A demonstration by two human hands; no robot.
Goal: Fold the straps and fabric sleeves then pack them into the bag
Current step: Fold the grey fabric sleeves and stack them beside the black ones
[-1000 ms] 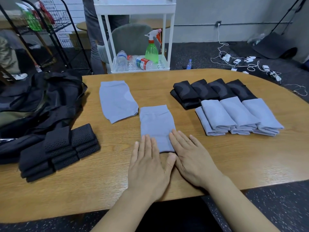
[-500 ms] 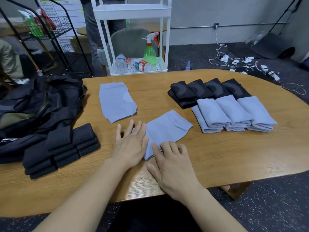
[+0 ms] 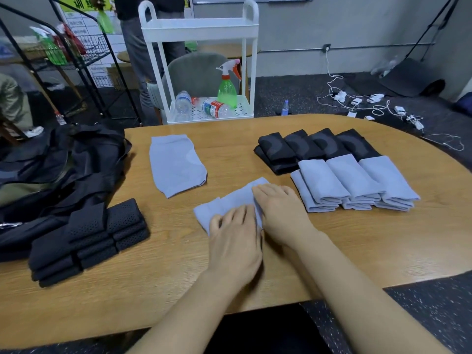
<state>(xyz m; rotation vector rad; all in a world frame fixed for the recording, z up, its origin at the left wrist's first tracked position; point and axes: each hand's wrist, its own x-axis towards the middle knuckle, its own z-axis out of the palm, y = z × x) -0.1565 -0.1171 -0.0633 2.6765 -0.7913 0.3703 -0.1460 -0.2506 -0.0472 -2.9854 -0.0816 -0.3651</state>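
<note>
A light blue fabric sleeve [image 3: 236, 198] lies slanted at the middle of the wooden table [image 3: 357, 241]. My left hand [image 3: 235, 241] has bent fingers on the sleeve's near edge and pinches the fabric. My right hand [image 3: 281, 213] presses flat on its right part, fingers pointing left. A second blue sleeve [image 3: 176, 164] lies unfolded further back. Folded blue sleeves [image 3: 352, 182] and folded black sleeves [image 3: 306, 146] sit in rows on the right. Folded black perforated straps [image 3: 89, 238] are stacked on the left beside the black bag [image 3: 63, 159].
Behind the table stands a white cart [image 3: 199, 29] holding a green spray bottle [image 3: 227, 90] and water bottles. A person stands behind the cart. A black wire rack [image 3: 76, 60] is at the back left. Cables and chargers [image 3: 370, 103] lie on the floor at the right.
The sleeve was turned from lengthwise to slanted across the table. My hands moved from its near end up onto it; the left now pinches its edge.
</note>
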